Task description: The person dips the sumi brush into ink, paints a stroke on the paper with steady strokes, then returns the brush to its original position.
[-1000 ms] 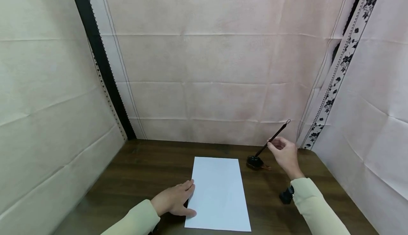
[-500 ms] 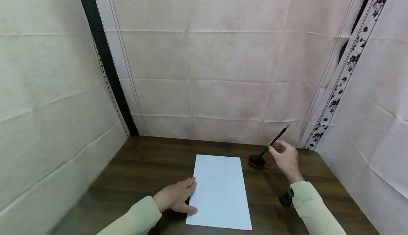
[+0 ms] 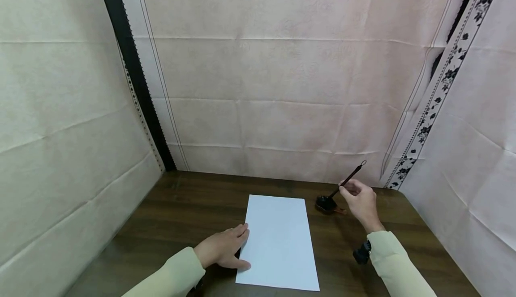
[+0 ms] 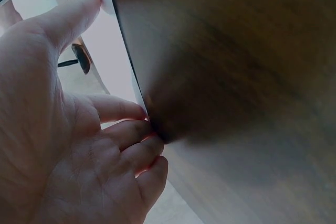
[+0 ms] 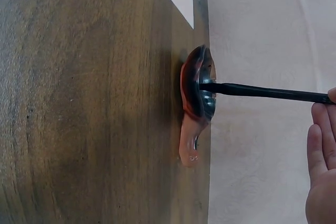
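A dark writing brush [image 3: 349, 179] with a hanging loop at its top leans to the upper right. My right hand [image 3: 362, 203] pinches its handle between thumb and fingers. The brush tip is down in a small black-filled, reddish-brown dish [image 5: 190, 90] with a short handle, which the right wrist view shows close up. To the left of the dish a blank white sheet of paper [image 3: 279, 244] lies upright on the table. Flat on its left edge rests my left hand [image 3: 224, 248], fingers extended and thumb [image 4: 79, 11] on the sheet.
Beneath everything is a dark brown wooden table [image 3: 193, 198]. Pale cloth hangings [image 3: 258, 86] stand along its back, left and right sides. A black wrist device [image 3: 362, 251] sits under my right wrist.
The brush and my right hand have dipped slightly lower, with the brush tip staying at the dish. The whole view has shifted a little. My left hand keeps its place on the paper.
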`<act>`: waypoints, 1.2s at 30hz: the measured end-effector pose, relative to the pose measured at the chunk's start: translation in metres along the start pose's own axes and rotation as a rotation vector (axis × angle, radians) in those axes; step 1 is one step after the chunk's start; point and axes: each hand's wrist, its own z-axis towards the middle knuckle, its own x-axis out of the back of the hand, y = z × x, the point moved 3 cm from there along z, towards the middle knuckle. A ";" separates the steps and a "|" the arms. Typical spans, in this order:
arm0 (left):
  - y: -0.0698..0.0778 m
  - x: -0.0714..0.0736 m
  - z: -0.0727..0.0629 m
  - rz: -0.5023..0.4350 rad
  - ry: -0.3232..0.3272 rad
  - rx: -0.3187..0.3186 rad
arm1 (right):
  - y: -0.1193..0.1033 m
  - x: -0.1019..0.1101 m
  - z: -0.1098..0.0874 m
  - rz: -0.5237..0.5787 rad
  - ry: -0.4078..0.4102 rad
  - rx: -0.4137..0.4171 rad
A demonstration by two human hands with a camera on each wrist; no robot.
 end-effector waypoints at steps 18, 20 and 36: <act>0.001 0.002 0.000 0.012 0.005 -0.001 | -0.006 0.010 0.007 -0.042 -0.009 0.027; 0.001 0.002 0.000 0.014 0.005 0.002 | -0.008 0.012 0.009 -0.045 -0.007 0.036; 0.000 0.003 -0.001 -0.005 -0.004 0.013 | -0.001 0.009 0.000 -0.108 -0.120 0.013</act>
